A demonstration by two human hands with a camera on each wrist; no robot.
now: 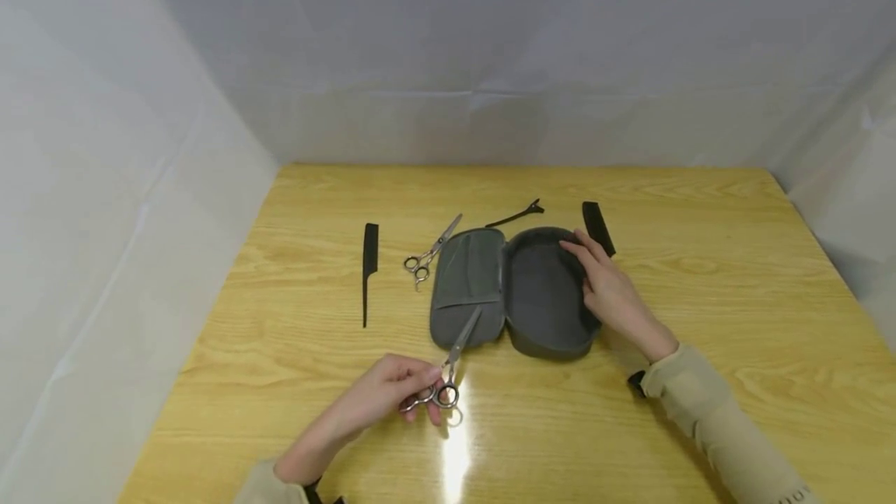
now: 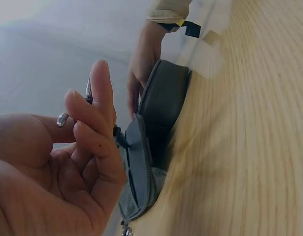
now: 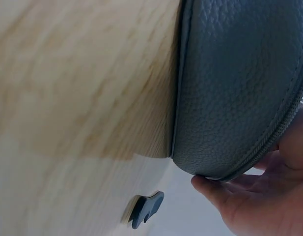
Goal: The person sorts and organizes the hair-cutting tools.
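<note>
An open grey case (image 1: 483, 255) lies in the middle of the wooden table, its lid half (image 2: 136, 162) on the left and its deeper half on the right. My left hand (image 1: 420, 387) pinches the finger rings of silver scissors (image 1: 458, 344) just in front of the case. Their blades point up over the lid's near edge. My right hand (image 1: 595, 271) holds the right rim of the deeper half, with thumb and fingers (image 3: 249, 201) on either side of the zipper edge (image 3: 269, 137). In the left wrist view my curled fingers (image 2: 92, 142) hide most of the scissors.
A second pair of scissors (image 1: 427, 255) lies left of the lid, and a black tail comb (image 1: 367, 267) lies further left. Behind the case are a black hair clip (image 1: 518, 215) and a wide black comb (image 1: 598, 228). White walls enclose the table (image 1: 735, 294) on three sides.
</note>
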